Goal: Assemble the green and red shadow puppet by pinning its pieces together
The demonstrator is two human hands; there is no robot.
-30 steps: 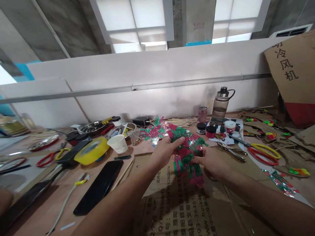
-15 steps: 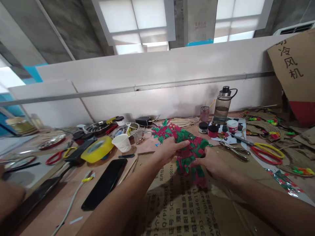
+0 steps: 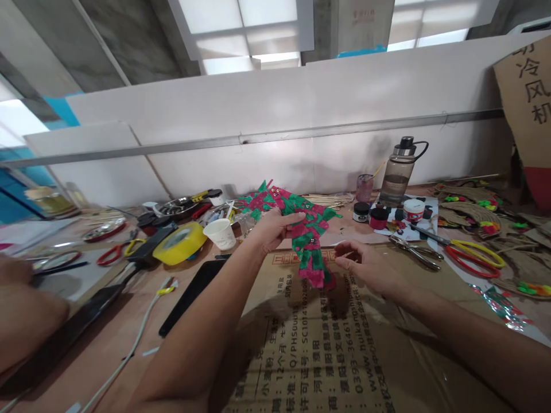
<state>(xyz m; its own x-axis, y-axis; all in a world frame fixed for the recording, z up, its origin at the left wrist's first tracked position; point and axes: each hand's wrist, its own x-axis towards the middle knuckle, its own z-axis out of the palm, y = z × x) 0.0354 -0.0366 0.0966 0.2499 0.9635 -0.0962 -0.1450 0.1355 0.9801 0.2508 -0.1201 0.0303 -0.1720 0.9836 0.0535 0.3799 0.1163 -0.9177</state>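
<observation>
A flat cut-out figure [image 3: 307, 229], painted in green and magenta patches with small shiny studs, is held up above the cardboard sheet [image 3: 297, 344]. My left hand [image 3: 275, 228] grips it near its middle, thumb across the front and the other fingers partly hidden. Just right of the figure's lower end is my right hand [image 3: 359, 264], its fingers bent and apart, with nothing in it. Printed characters cover the cardboard beneath both hands.
At the left lie a black phone [image 3: 193, 295], yellow tape [image 3: 179, 244] and a paper cup [image 3: 220, 233]. Paint jars [image 3: 379, 218], a water bottle [image 3: 398, 172], pliers [image 3: 416, 252] and scissors [image 3: 471, 258] are at the right. Another person's arm [image 3: 30, 310] is at the far left.
My right hand has let go of the figure and stands apart from it. The figure, in my left hand, has been raised and turned, and its lower part hangs straighter.
</observation>
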